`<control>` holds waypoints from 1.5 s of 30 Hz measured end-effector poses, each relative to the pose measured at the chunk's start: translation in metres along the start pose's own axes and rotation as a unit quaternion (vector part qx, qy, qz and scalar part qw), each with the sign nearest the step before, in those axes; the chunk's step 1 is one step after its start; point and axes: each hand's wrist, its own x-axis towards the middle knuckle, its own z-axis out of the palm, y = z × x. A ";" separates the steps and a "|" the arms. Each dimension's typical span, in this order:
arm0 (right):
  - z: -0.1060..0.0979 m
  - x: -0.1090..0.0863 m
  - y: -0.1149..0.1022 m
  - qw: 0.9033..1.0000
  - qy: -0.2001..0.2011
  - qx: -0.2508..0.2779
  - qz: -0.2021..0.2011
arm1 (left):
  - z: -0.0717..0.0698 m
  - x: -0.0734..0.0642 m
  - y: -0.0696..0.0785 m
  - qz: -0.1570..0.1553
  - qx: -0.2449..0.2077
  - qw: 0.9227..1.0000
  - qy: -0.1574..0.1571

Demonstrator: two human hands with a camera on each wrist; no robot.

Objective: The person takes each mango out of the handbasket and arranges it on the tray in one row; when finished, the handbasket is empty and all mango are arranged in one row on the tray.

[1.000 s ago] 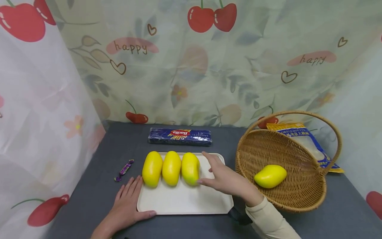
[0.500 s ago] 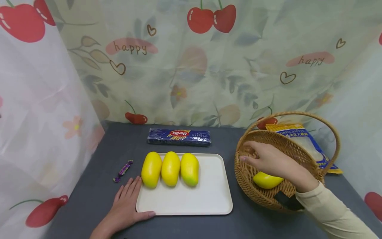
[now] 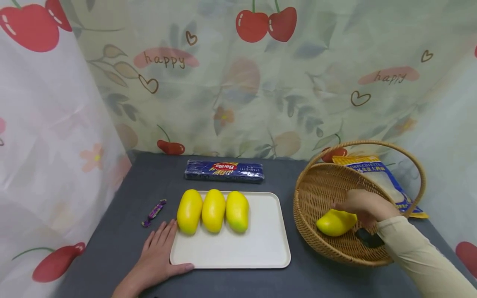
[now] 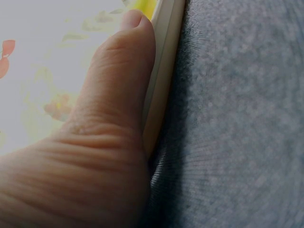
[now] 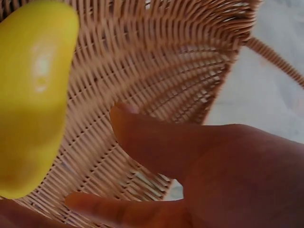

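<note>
A yellow mango (image 3: 336, 223) lies in the wicker basket (image 3: 316, 182). My right hand (image 3: 367, 206) reaches into the basket at the mango's right end and overlaps it in the head view. The right wrist view shows the thumb (image 5: 142, 135) apart from the mango (image 5: 33, 90), with a gap of wicker between them. Three more mangoes (image 3: 213, 211) stand side by side on the left half of a cream tray (image 3: 261, 252). My left hand (image 3: 158, 252) rests flat at the tray's left front corner, its thumb (image 4: 118, 71) along the front rim.
Behind the tray lies a blue spaghetti box (image 3: 223, 171). A purple wrapped candy (image 3: 153, 213) is on the dark table (image 3: 130, 198), left of the tray. The basket's tall handle (image 3: 372, 142) arches over it, and a blue and yellow pasta bag (image 3: 391, 182) sits behind.
My right hand has left the third mango on the tray, moved right over the basket and lowered into it beside the mango there. My left hand stays in place.
</note>
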 end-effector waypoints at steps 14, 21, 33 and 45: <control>0.012 0.008 0.014 0.999 -0.009 0.048 0.012 | 0.001 0.002 0.000 0.006 -0.001 1.000 -0.001; 0.012 0.014 0.012 0.998 -0.052 0.046 -0.001 | 0.000 0.001 0.000 0.008 -0.006 1.000 0.002; 0.017 0.023 0.004 0.989 -0.006 -0.066 -0.134 | 0.001 0.000 0.000 0.002 0.003 1.000 0.004; 0.022 0.020 0.004 0.995 -0.029 -0.017 -0.093 | -0.001 0.000 0.001 -0.001 0.002 1.000 -0.005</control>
